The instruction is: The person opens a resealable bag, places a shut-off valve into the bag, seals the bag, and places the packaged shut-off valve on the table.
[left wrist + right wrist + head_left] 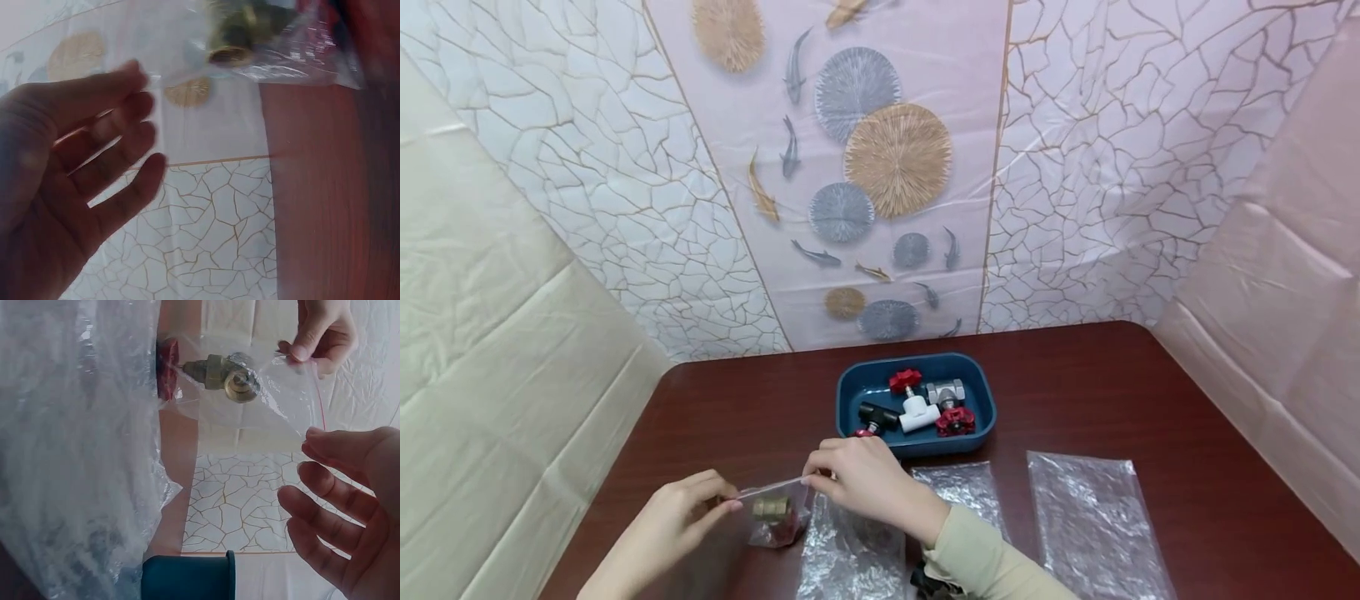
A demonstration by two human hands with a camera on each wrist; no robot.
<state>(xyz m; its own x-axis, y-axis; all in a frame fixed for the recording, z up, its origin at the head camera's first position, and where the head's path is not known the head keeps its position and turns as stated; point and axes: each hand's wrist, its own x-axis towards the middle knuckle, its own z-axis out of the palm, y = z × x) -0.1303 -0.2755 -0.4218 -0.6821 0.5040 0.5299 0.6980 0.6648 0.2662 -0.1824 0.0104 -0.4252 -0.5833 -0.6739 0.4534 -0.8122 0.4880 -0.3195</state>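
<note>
Between both hands stretches the top edge of a clear zip bag (284, 394). My left hand (677, 521) pinches one upper corner between thumb and fingertips. The other corner is in the thumb and finger of my right hand (872, 479). Inside the bag sits a brass valve (215, 372) with a red handwheel (167, 369) at its lower end. The left wrist view is blurred and shows the brass body (247, 31) through the plastic, beyond the left hand's fingertips.
Behind the hands stands a blue bin (940, 447) holding several valves, among them a white one (919, 414) and a black one (878, 415). Flat clear bags, one at the right (1097, 525), lie on the dark red table (737, 408). A black item (928, 581) shows near the right sleeve.
</note>
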